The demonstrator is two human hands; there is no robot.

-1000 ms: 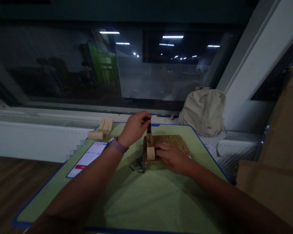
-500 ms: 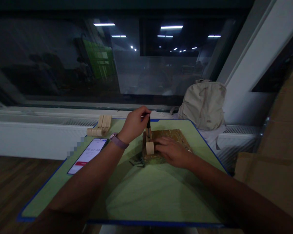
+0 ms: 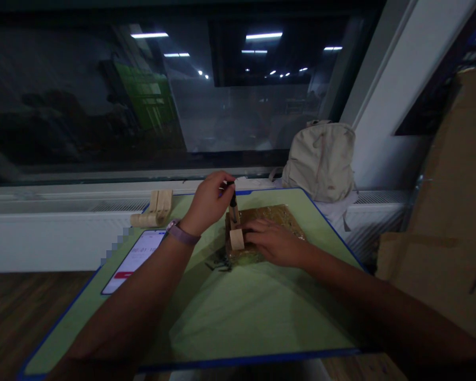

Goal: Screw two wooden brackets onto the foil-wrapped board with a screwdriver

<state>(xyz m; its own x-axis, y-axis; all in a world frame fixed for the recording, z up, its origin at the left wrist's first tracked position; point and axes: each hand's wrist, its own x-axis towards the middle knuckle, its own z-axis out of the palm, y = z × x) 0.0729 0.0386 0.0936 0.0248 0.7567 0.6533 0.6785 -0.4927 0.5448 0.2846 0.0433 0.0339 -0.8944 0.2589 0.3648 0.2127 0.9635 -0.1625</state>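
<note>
My left hand (image 3: 213, 200), with a watch on its wrist, is closed around the black handle of a screwdriver (image 3: 233, 200). The screwdriver stands nearly upright, its tip down on a light wooden piece (image 3: 237, 239) with a rounded front end. My right hand (image 3: 275, 242) rests beside that wooden piece, fingers bent against its right side and holding it. Beneath lies a flat block wrapped in shiny brown tape (image 3: 283, 213). Several small dark screws (image 3: 221, 264) lie at the block's near left corner. The screwdriver's tip is too small to make out.
More wooden pieces (image 3: 161, 208) sit at the table's far left edge. A phone (image 3: 133, 259) showing a timer lies near my left forearm. Behind the green table (image 3: 257, 323) a beige backpack (image 3: 321, 161) leans by the window. Cardboard (image 3: 448, 211) stands on the right.
The whole view has shifted, so the table and hands appear slightly further left. My left hand keeps its hold on the screwdriver, and my right hand stays on the wooden piece.
</note>
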